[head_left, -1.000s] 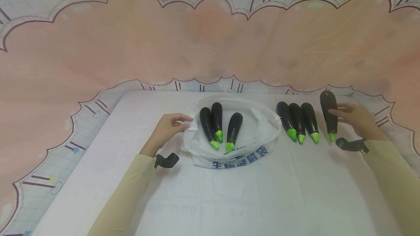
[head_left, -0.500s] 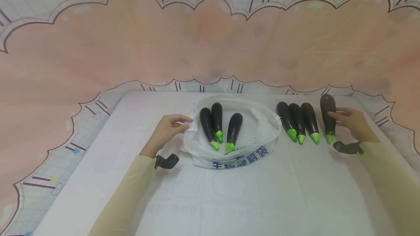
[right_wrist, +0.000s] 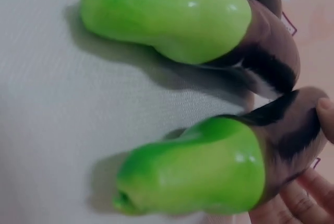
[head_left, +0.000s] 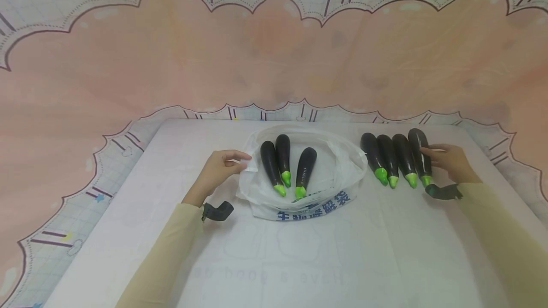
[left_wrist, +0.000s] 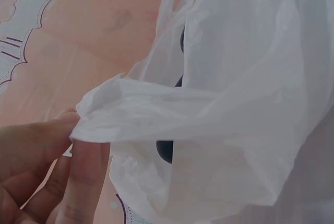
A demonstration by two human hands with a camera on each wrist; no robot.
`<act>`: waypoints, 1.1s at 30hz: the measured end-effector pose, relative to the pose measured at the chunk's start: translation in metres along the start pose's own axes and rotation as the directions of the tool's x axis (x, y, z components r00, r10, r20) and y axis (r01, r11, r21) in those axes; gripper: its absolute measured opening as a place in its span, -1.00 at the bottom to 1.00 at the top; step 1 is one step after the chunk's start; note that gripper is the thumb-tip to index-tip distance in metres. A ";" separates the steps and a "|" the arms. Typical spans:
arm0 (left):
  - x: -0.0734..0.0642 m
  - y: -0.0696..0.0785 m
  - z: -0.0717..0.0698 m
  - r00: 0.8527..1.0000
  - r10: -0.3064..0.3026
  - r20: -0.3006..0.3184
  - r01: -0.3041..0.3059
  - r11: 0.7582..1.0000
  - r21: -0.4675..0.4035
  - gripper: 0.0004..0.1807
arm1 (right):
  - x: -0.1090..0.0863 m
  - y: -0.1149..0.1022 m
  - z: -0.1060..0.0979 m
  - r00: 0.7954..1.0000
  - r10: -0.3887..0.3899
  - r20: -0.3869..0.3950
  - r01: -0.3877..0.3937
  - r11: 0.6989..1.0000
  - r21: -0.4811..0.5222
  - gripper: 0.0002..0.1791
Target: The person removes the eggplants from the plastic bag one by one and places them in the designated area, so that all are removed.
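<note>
My left hand pinches the left edge of a white plastic bag printed with blue characters; the left wrist view shows the pinched plastic stretched from thumb and finger. Three dark eggplants with green stems lie in the bag's wide mouth, one of them the right-hand eggplant. To the right of the bag, several more eggplants lie side by side. My right hand grips the rightmost eggplant by its dark body, thumb on top and fingers beneath. Its green stem end points toward me, beside a neighbouring eggplant.
A white cloth with faint mirrored lettering covers the table. Behind it hangs a peach-coloured patterned backdrop with scalloped edges. Each wrist wears a black camera mount, the left mount close to the bag's front left corner.
My right hand has brought its eggplant leftward and slightly nearer, from apart to right beside the others in the row. The left hand and the bag have stayed in place.
</note>
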State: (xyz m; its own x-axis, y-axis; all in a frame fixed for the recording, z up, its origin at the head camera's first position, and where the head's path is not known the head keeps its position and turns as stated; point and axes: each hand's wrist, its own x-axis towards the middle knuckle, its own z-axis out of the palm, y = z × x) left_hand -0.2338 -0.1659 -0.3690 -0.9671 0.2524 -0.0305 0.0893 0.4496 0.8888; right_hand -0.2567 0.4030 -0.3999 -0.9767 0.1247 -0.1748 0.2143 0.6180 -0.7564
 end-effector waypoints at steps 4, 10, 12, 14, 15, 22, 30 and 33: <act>0.000 -0.001 0.000 1.000 0.005 0.000 -0.005 1.000 0.004 -0.69 | -0.001 -0.001 0.001 0.999 0.048 -0.003 -0.048 0.999 -0.016 -0.12; 0.000 -0.001 0.000 1.000 0.007 0.002 -0.007 1.000 0.008 -0.69 | -0.002 -0.004 0.001 0.998 0.057 0.027 -0.057 0.998 -0.022 -0.14; 0.000 -0.001 0.000 1.000 0.009 0.003 -0.009 1.000 0.008 -0.69 | -0.001 -0.003 0.000 0.998 0.044 0.047 -0.043 0.999 -0.022 -0.14; 0.000 -0.001 0.000 1.000 0.011 0.003 -0.011 1.000 0.011 -0.69 | 0.000 -0.001 -0.001 0.997 0.015 0.074 -0.014 1.000 -0.009 -0.17; 0.000 -0.001 0.000 1.000 0.013 0.003 -0.013 1.000 0.012 -0.69 | 0.000 0.000 -0.001 0.996 -0.001 0.085 0.001 1.000 -0.006 -0.17; 0.001 -0.003 -0.001 1.000 0.016 0.007 -0.016 1.000 0.012 -0.69 | 0.002 0.008 -0.007 0.989 -0.061 0.135 0.074 0.993 -0.093 -0.19; 0.000 -0.003 -0.002 1.000 0.012 0.005 -0.012 1.000 0.013 -0.69 | -0.008 0.005 -0.016 0.974 -0.164 0.159 0.207 0.928 -0.310 -0.29; -0.001 -0.003 -0.002 1.000 0.008 -0.001 -0.008 1.000 0.019 -0.69 | -0.012 0.004 -0.019 0.969 -0.202 0.145 0.240 0.915 -0.325 -0.31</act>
State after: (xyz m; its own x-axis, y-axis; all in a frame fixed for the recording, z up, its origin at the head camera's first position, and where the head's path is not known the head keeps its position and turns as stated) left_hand -0.2339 -0.1692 -0.3707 -0.9666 0.2553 -0.0225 0.1019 0.4635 0.8802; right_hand -0.2444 0.4192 -0.3888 -0.9873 -0.1168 -0.1078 -0.0425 0.8477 -0.5288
